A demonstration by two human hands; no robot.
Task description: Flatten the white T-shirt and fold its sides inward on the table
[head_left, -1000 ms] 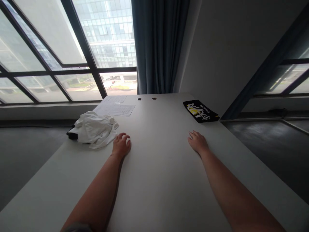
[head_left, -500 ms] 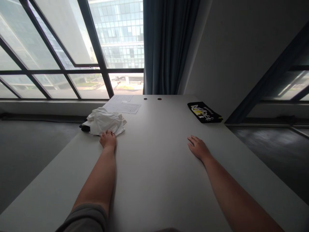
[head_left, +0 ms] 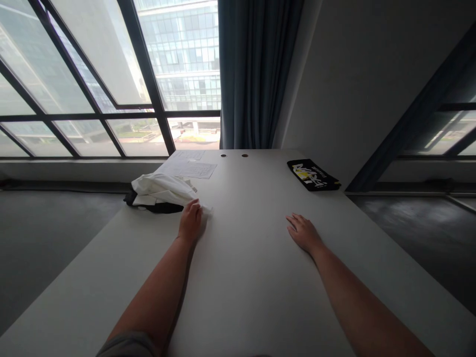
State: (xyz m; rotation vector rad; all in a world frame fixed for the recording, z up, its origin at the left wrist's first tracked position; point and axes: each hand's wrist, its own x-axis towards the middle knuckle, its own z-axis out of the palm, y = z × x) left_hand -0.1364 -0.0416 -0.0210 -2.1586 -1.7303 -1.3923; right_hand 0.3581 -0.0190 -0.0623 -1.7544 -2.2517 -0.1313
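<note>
A dull grey sleeve (head_left: 128, 344) wraps the person's left arm, and from here I can make out its plain cloth and the hem curving round the arm. Past that hem, the left forearm (head_left: 154, 292) is bare, tapering to the wrist and a bare left hand (head_left: 191, 223). The right forearm (head_left: 357, 292) is bare too, broad and smooth, narrowing towards a bare right hand (head_left: 303, 233) with slender fingertips.

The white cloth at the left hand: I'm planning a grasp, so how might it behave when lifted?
Probably floppy: the white cloth lies in loose folds, with an edge trailing past the left hand. Likely light for its size, as the fabric looks thin. It may drag along the black material showing beneath it; whether they are joined is unclear.
</note>
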